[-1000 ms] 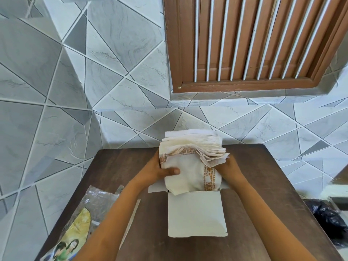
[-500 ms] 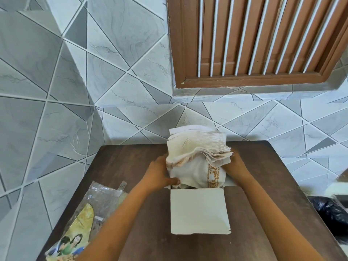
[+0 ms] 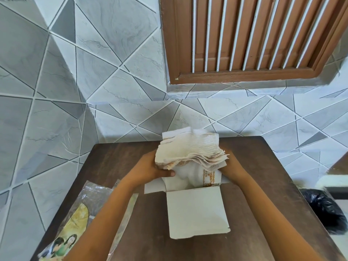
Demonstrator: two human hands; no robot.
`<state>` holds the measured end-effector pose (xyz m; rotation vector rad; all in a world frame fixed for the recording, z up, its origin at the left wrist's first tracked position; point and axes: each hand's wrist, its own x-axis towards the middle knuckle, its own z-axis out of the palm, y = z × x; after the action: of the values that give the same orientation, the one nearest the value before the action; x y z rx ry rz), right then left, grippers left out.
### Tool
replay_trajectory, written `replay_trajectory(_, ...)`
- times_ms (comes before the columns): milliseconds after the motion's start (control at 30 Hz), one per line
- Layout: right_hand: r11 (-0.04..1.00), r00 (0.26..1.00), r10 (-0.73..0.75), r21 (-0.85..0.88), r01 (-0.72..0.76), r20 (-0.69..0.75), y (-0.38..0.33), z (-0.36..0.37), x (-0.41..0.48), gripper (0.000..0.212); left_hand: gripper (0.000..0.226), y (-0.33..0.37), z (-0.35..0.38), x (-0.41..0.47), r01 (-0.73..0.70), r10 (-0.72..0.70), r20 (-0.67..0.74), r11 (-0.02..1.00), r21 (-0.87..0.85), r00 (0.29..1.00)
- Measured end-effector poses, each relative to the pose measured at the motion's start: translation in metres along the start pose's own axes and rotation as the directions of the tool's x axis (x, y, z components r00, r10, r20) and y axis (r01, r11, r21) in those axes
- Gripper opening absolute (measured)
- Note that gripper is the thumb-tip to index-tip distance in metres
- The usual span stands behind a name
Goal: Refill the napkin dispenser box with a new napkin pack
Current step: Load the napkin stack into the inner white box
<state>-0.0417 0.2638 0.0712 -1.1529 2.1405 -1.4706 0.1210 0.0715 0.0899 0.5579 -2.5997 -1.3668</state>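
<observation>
White napkin stack (image 3: 190, 153) sits between both hands' fingers (image 3: 169, 173).

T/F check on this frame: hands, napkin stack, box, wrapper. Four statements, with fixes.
1. Both hands grip the napkin stack. True: left hand and right hand hold its sides.
2. The stack sits fully inside the box. False: most of it stands above the opening.
3. The box's flaps are closed. False: the near flap lies open on the table.
4. An empty plastic wrapper lies at the table's near-left. True.
</observation>
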Motion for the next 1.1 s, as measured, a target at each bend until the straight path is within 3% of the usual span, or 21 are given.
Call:
replay_trajectory(100,0.998,0.998,0.043,-0.054,-0.040,0.056,0.001,-0.005,0.001,0.046,0.044,-0.003,-0.001,-0.002,-0.007,0.006,0.030,1.000,0.018,1.000)
replay_trajectory(333,0.994,0.986,0.061,-0.099,-0.046,0.158,-0.008,-0.011,0.003,0.039,0.071,-0.025,-0.001,0.008,0.067,-0.085,0.140,0.990,0.127,0.986)
replay_trajectory(633,0.991,0.950,0.076,-0.130,-0.037,0.304,-0.011,-0.012,-0.004,0.030,0.062,-0.030,0.013,0.003,0.015,-0.012,0.183,1.000,-0.011,0.983)
replay_trajectory(933,0.997,0.960,0.058,-0.070,-0.040,0.275,-0.012,-0.009,-0.010,0.030,0.063,-0.036,0.022,-0.002,0.025,-0.001,0.178,0.990,-0.135,0.984)
replay_trajectory(967,0.996,0.959,0.041,-0.087,-0.017,0.279,-0.011,-0.008,-0.012,0.032,0.064,-0.036,0.023,-0.002,0.016,0.006,0.164,0.991,-0.134,0.987)
replay_trajectory(1033,0.988,0.967,-0.031,-0.137,0.068,0.253,-0.009,-0.008,-0.016,0.063,0.065,-0.038,0.024,-0.003,0.000,0.020,0.151,0.991,-0.132,0.988)
replay_trajectory(1100,0.990,0.963,-0.041,-0.123,0.077,0.267,-0.009,-0.008,-0.018,0.075,0.063,-0.039,0.025,-0.004,-0.007,0.026,0.146,0.992,-0.124,0.989)
